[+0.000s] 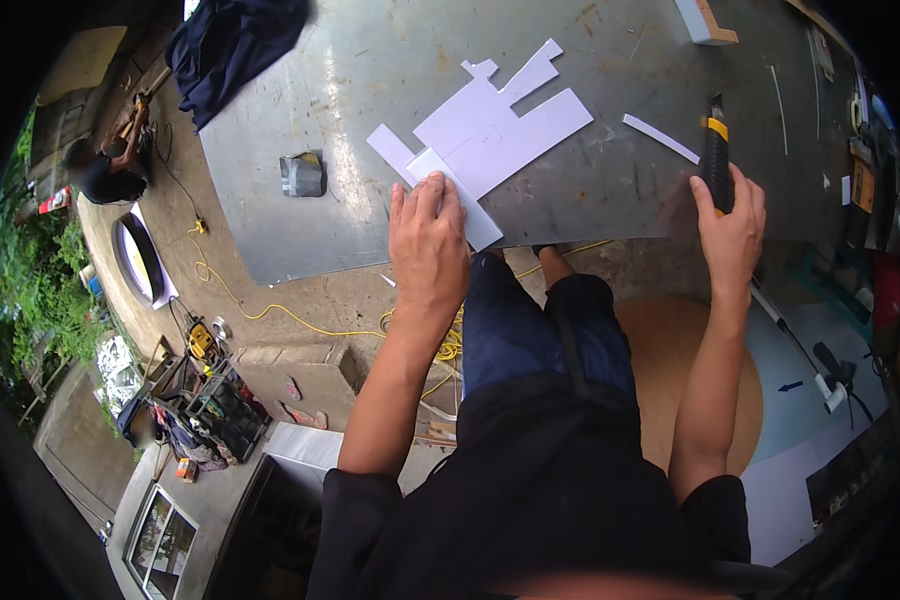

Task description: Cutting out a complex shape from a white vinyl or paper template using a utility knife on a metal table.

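Note:
My left hand is at the near edge of the metal table, its fingers bent over a pale flat strip and pressing it down. The strip lies slantwise across the near left part of a white board, which has notches cut in its outline and faint pencil lines. In my right hand, off to the right, is a black and yellow utility knife. Its blade points away from me, above the table and apart from the board. A narrow white offcut lies between the knife and the board.
On the metal table lie a dark cloth, a small grey block and a white and brown piece. A yellow cord trails over the floor. At the far left another person crouches near a black ring.

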Demonstrator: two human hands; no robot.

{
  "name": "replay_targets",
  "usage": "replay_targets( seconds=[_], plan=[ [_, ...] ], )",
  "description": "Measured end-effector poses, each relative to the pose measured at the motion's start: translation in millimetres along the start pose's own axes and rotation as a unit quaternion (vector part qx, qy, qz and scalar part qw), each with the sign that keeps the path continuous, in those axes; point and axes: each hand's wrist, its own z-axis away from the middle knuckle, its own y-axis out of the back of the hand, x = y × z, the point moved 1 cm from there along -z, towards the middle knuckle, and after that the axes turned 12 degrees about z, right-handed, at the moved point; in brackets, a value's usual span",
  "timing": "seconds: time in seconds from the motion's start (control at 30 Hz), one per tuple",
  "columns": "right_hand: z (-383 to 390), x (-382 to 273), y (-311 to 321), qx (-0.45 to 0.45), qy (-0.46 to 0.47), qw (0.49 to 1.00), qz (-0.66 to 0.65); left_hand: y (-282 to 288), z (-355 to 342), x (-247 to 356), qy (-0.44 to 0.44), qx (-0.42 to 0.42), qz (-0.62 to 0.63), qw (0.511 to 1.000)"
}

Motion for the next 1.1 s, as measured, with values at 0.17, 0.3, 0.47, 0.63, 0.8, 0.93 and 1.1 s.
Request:
replay_targets(
  seconds=[0.17,0.3,0.47,0.63,0.8,0.93,1.1],
  plan=[
    [-7,10,-15,0.005,0.006,1.000,0.003,1,5,-3,0.011,0.000,0.010,1.000],
    [-5,13,-8,-0.006,-0.036,0.996,-0.081,-2,10,-7,0.010,0.009,0.003,1.000],
    [31,-39,42,-0.053,-0.062,0.948,-0.306,-2,12,-11,0.008,0.024,0.017,1.000],
    [67,-120,59,-0.242,0.062,0.903,-0.350,-8,17,-11,0.000,0.032,0.017,0.999],
    [81,-145,41,-0.239,0.157,0.892,-0.349,-13,20,-14,-0.006,0.039,0.011,0.999],
    [79,-144,39,-0.229,0.157,0.901,-0.334,-14,20,-13,-0.008,0.040,0.009,0.999],
    [76,-141,35,-0.209,0.177,0.912,-0.306,-16,22,-15,-0.009,0.041,0.006,0.999]
  ],
)
